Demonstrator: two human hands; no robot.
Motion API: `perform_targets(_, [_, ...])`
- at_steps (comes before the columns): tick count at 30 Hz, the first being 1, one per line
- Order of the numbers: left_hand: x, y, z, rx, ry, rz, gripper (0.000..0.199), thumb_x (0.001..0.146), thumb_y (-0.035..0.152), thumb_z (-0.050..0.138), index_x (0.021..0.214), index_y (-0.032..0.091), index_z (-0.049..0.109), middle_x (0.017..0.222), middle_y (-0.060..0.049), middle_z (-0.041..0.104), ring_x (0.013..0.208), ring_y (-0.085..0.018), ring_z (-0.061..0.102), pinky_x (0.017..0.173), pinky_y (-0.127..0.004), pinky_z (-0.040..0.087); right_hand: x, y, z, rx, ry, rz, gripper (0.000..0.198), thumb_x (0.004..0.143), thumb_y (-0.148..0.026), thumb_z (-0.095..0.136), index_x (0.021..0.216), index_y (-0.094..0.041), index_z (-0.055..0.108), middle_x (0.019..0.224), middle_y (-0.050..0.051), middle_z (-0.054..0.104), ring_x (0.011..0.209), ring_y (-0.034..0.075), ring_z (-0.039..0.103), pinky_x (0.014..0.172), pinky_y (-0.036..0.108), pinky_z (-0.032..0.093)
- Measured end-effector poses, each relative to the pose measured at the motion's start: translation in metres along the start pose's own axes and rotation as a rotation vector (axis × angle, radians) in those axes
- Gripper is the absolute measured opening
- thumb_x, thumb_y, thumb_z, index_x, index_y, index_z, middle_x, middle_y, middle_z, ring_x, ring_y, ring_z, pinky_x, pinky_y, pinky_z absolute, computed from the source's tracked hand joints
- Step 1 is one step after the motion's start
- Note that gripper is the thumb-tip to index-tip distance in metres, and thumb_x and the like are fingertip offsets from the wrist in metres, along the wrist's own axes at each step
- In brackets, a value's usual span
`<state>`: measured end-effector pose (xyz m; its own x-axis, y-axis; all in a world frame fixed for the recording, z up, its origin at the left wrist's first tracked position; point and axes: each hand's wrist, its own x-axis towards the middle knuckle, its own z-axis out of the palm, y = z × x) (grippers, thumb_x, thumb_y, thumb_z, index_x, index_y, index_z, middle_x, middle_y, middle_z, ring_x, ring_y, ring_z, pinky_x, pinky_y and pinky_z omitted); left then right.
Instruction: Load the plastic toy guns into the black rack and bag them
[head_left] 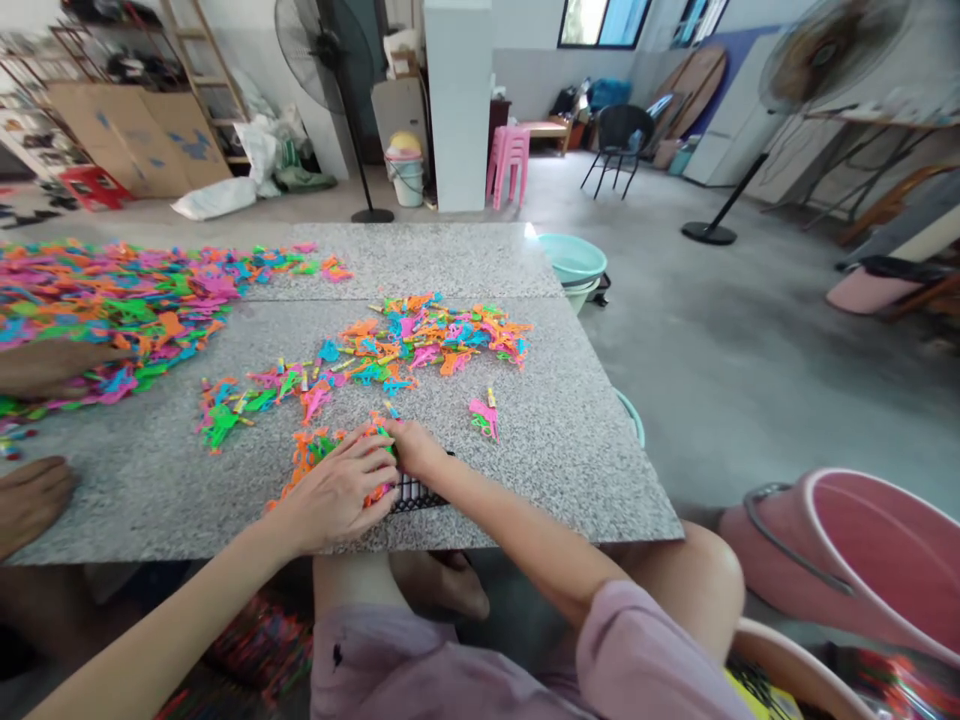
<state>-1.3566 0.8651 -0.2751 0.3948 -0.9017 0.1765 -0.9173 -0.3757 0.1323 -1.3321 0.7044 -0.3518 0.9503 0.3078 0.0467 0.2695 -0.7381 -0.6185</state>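
Note:
My left hand lies across a heap of small orange and green plastic toy guns, its fingers stretched over them. Close against it, my right hand has its fingers curled at the heap; whatever they hold is hidden. A black mesh basket shows under my right wrist, mostly covered by my hands. Beyond my hands spreads a loose pile of coloured toy guns, several with yellow-banded pieces attached. A pink and green toy gun lies apart to the right.
A large heap of toy pieces covers the speckled table at left. Another person's hand reaches into it, and that person's other hand rests nearer. A pink bucket stands right of my knee; a turquoise basin sits beyond the table.

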Motion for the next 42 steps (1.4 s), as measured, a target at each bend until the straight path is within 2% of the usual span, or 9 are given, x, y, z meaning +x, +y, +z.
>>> perform_targets(4, [-0.004, 0.000, 0.000, 0.001, 0.007, 0.001, 0.020, 0.097, 0.024, 0.048, 0.088, 0.022, 0.066, 0.096, -0.002, 0.068, 0.119, -0.021, 0.056, 0.124, -0.047, 0.025, 0.001, 0.016, -0.014, -0.057, -0.050, -0.072, 0.034, 0.085, -0.014, 0.067, 0.119, -0.021, 0.063, 0.097, 0.001, 0.074, 0.089, 0.016, 0.068, 0.075, 0.022, 0.050])
perform_targets(9, [-0.005, 0.002, -0.001, -0.021, -0.016, -0.030, 0.019, 0.096, 0.024, 0.049, 0.091, 0.023, 0.067, 0.098, -0.001, 0.069, 0.123, -0.021, 0.055, 0.128, -0.047, 0.018, 0.033, 0.030, -0.026, -0.343, 0.000, -0.247, 0.025, 0.095, -0.005, 0.047, 0.110, -0.017, 0.064, 0.120, 0.011, 0.068, 0.102, 0.019, 0.064, 0.082, 0.030, 0.053])
perform_targets(14, [-0.003, 0.005, -0.005, -0.026, -0.032, -0.048, 0.017, 0.096, 0.025, 0.051, 0.091, 0.024, 0.068, 0.098, 0.001, 0.069, 0.128, -0.020, 0.053, 0.129, -0.045, 0.017, 0.062, 0.038, -0.027, -0.456, -0.117, -0.474, 0.015, 0.093, -0.005, 0.058, 0.082, -0.014, 0.065, 0.093, 0.006, 0.072, 0.089, 0.015, 0.061, 0.080, 0.026, 0.051])
perform_targets(21, [-0.003, 0.006, -0.003, -0.008, 0.013, -0.035, 0.020, 0.096, 0.024, 0.049, 0.091, 0.022, 0.068, 0.104, -0.001, 0.071, 0.127, -0.023, 0.056, 0.128, -0.049, 0.018, -0.010, 0.098, -0.050, -0.137, 0.192, -0.174, 0.014, 0.087, -0.005, 0.056, 0.092, -0.017, 0.061, 0.096, 0.006, 0.065, 0.091, 0.017, 0.059, 0.079, 0.028, 0.050])
perform_targets(23, [-0.003, 0.005, -0.001, -0.009, 0.027, -0.031, 0.021, 0.096, 0.024, 0.049, 0.090, 0.021, 0.068, 0.106, -0.002, 0.071, 0.130, -0.024, 0.054, 0.128, -0.050, 0.018, -0.038, 0.095, -0.037, 0.189, 0.295, -0.052, 0.005, 0.086, -0.016, 0.061, 0.086, -0.019, 0.057, 0.085, 0.002, 0.061, 0.081, 0.015, 0.057, 0.070, 0.025, 0.047])
perform_targets(26, [-0.004, 0.005, -0.001, -0.007, 0.005, -0.029, 0.021, 0.096, 0.024, 0.049, 0.089, 0.019, 0.068, 0.106, -0.004, 0.071, 0.135, -0.027, 0.051, 0.127, -0.054, 0.019, -0.066, 0.076, -0.012, 0.556, 0.253, 0.058, 0.010, 0.082, -0.026, 0.065, 0.084, -0.020, 0.056, 0.078, -0.002, 0.058, 0.070, 0.013, 0.054, 0.061, 0.023, 0.043])
perform_targets(31, [-0.001, 0.006, -0.005, 0.008, -0.062, -0.037, 0.025, 0.098, 0.025, 0.046, 0.095, 0.018, 0.070, 0.109, -0.006, 0.072, 0.138, -0.028, 0.049, 0.125, -0.057, 0.024, -0.076, 0.044, -0.005, 0.507, 0.236, 0.415, 0.014, 0.069, -0.020, 0.074, 0.077, -0.018, 0.062, 0.061, -0.005, 0.055, 0.056, 0.011, 0.049, 0.058, 0.023, 0.037])
perform_targets(36, [-0.004, 0.004, -0.003, -0.017, -0.048, -0.050, 0.026, 0.097, 0.026, 0.046, 0.098, 0.019, 0.070, 0.123, -0.007, 0.070, 0.141, -0.029, 0.046, 0.123, -0.058, 0.027, -0.085, 0.022, -0.009, 0.537, 0.146, 0.403, 0.007, 0.077, -0.021, 0.072, 0.078, -0.018, 0.065, 0.059, -0.005, 0.059, 0.057, 0.012, 0.055, 0.058, 0.023, 0.041])
perform_targets(42, [-0.006, 0.003, 0.001, -0.011, -0.050, -0.073, 0.031, 0.097, 0.026, 0.044, 0.120, 0.016, 0.063, 0.130, -0.013, 0.066, 0.143, -0.030, 0.044, 0.122, -0.059, 0.028, -0.092, -0.004, 0.017, 0.511, 0.109, 0.344, 0.010, 0.085, -0.019, 0.064, 0.095, -0.018, 0.066, 0.073, 0.001, 0.072, 0.067, 0.016, 0.069, 0.067, 0.024, 0.049])
